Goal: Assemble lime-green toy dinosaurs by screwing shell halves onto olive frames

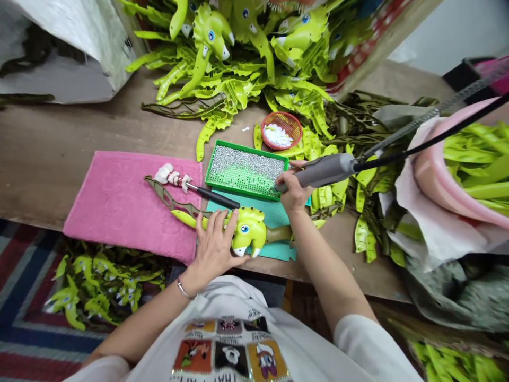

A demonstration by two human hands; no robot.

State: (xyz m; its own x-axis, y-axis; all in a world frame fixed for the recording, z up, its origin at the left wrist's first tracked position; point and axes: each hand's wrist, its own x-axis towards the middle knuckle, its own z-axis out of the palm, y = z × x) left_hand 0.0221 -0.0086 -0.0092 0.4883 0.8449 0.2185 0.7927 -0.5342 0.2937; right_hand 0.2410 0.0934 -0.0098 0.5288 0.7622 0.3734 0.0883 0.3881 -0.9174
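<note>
My left hand (217, 241) lies over a lime-green toy dinosaur (250, 231), fingers curved across its body and thumb by its lower edge. The toy has a blue eye, white horn tips and brown wing parts, and rests on a teal mat (278, 252). My right hand (293, 191) is wrapped around a grey electric screwdriver (326, 171), its cable running off to the right. The screwdriver's tip points into the right end of a green tray (246, 191) of small metal screws; whether a screw is on the bit is too small to tell.
A pink towel (127, 207) lies left, with a black-handled tool (218, 197) across its edge. Behind the tray stands a red basket (282, 130) of white pieces. Green toy parts (238, 90) pile at the back. A pink tub (433, 154) holds more at right.
</note>
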